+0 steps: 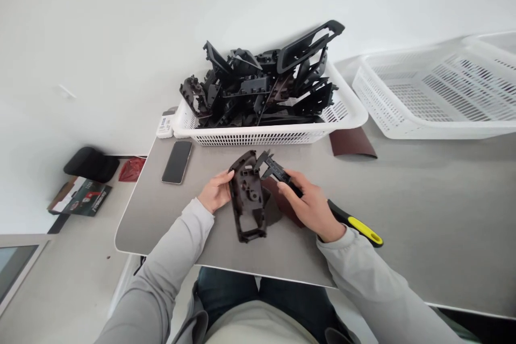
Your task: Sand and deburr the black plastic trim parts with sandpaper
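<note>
A dark plastic panel [246, 196], full of cut-outs and small raised fittings, is held above the near part of the grey table [423, 215], its long side running towards the person. The left hand [216, 191] grips it by its left edge, thumb on the near face. The right hand [310, 205] is closed around a black caliper [278, 169], whose jaws stand apart at the panel's upper right edge (whether they touch it, I cannot tell). Beneath, partly hidden, lies a reddish-brown sheet [284, 204]; a black-and-yellow handle [360, 228] lies just beside the right wrist. Farther back, a white basket [250, 134] is heaped with black plastic parts [256, 83], and a second brown sheet [352, 143] shows at its right front corner. A phone [176, 162] lies near its left end. White baskets [403, 124] stand to the right, while a printed box [86, 196] sits on the floor at left.
</note>
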Demonstrator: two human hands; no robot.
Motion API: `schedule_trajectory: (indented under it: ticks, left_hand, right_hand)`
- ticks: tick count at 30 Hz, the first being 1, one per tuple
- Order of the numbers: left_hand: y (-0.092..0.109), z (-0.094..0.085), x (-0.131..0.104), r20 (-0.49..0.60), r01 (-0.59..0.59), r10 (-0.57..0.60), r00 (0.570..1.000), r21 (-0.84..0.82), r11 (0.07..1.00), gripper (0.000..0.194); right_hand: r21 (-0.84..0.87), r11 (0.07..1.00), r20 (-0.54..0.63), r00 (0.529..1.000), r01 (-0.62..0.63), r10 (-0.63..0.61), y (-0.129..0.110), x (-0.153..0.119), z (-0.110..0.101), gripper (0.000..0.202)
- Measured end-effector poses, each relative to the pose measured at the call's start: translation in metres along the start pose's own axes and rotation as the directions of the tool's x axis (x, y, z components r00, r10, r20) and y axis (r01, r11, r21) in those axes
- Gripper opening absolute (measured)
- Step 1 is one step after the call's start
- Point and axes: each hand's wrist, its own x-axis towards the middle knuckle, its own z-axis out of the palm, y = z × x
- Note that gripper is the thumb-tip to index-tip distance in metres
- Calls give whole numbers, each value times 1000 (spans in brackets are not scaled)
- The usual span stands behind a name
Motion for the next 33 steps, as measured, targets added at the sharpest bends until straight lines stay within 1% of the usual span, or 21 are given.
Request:
schedule_trajectory:
  ticks: [2,3,6,8,10,12,13,14,15,17,18,19,20,23,25,27,29,31,33]
  left_hand:
    - [1,0,-4,14,-54,54,998,-8,999,12]
    - [2,0,-6,18,-76,76,997,-14,997,14]
    - [4,2,-11,41,-116,117,992,-30,993,23]
    - [4,5,-12,51,-112,114,992,-28,993,28]
    - [3,7,-12,24,-114,115,993,-32,993,32]
    - [2,10,-11,-23,-140,139,990,-59,988,37]
    - [1,12,-10,-43,-167,164,986,-81,983,41]
    - [0,13,-9,-58,-195,190,980,-104,975,43]
    - [-2,15,-8,-69,-222,215,974,-121,967,45]
    - [-5,18,-7,-69,-252,245,967,-134,958,46]
    - [-8,20,-7,-56,-252,247,967,-130,959,44]
    - [-10,22,-7,-34,-243,241,970,-123,962,43]
    - [-13,24,-8,-5,-231,231,973,-113,966,41]
    - [-18,29,-15,123,-166,176,977,-84,983,42]
    - [-18,30,-21,214,-118,135,968,-87,989,45]
    - [-14,29,-25,258,-74,107,960,-136,988,44]
    - [-11,27,-27,268,-4,48,962,-164,986,41]
    - [-10,25,-24,260,66,-30,965,-131,989,41]
    - [-12,24,-18,217,59,-41,975,-74,996,38]
  right_hand:
    - [53,999,4,1000,7,-7,0,-2,2,42]
    - [72,997,-20,1000,11,-9,1,-2,3,43]
    - [95,995,-136,991,15,-2,4,-1,2,45]
    - [78,997,-202,979,8,8,5,1,-1,45]
    - [29,999,-291,956,-12,20,6,3,-6,45]
    - [-16,999,-406,913,-34,25,5,4,-11,46]
    - [-26,999,-442,897,-36,21,4,4,-12,46]
    - [-26,999,-445,895,-26,12,3,3,-12,46]
    - [-18,1000,-414,910,-2,-5,1,2,-11,45]
    - [15,998,-279,959,61,-54,-4,-1,-6,43]
    - [34,996,-207,975,85,-77,-7,-3,-2,41]
    - [52,994,-156,984,99,-90,-8,-4,1,41]
    - [67,993,-129,987,102,-93,-9,-5,5,41]
    - [102,992,-136,989,68,-54,-7,-4,12,46]
    - [141,989,-149,988,52,-31,-3,-2,13,47]
    - [182,982,-137,990,54,-29,0,0,13,45]
    - [198,978,-108,993,60,-39,2,1,12,43]
    - [179,982,-78,996,62,-49,1,1,12,42]
    - [132,988,-58,996,75,-68,-1,1,12,41]
